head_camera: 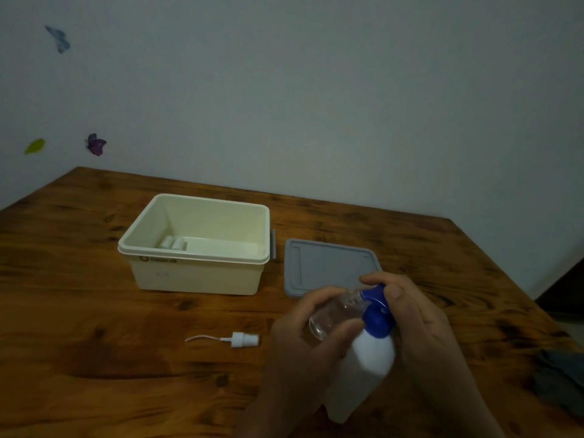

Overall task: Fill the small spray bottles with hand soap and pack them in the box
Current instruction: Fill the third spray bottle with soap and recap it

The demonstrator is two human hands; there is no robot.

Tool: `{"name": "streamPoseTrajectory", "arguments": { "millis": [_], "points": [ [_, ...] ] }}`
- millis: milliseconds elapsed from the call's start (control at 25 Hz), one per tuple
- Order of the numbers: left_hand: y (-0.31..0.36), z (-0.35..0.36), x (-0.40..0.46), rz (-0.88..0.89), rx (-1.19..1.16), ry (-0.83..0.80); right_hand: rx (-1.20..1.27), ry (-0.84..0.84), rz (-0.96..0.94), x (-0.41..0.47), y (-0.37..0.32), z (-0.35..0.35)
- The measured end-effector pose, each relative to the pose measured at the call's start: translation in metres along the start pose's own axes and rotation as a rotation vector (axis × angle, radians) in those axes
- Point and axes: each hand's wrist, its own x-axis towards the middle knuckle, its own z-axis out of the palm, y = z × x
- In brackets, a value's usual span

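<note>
Wooden surface (94, 311): left hand (303, 336) closed around a clear spray bottle (335, 314) (tilted), right hand (417, 320) pressing the soap bottle (369, 358) pump; box (196, 273) nearby.

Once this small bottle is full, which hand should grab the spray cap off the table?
Probably the right hand. The left hand holds the small clear bottle, though the spray cap lies on its side. The right only presses the blue pump and can let go.
</note>
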Motion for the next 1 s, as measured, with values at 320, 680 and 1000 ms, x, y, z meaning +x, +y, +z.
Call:
{"name": "streamPoseTrajectory", "arguments": {
  "millis": [320, 680, 1000],
  "points": [
    [0.009, 0.0, 0.0, -0.003, -0.075, 0.009, 0.022, 0.041, -0.016, -0.003, -0.005, 0.003],
    [0.011, -0.008, -0.006, -0.027, -0.06, 0.031, 0.012, 0.109, -0.077, -0.002, -0.012, 0.002],
    [0.015, -0.021, -0.008, 0.009, -0.048, 0.061, -0.262, 0.293, -0.346, -0.002, -0.035, 0.001]
  ]
}}
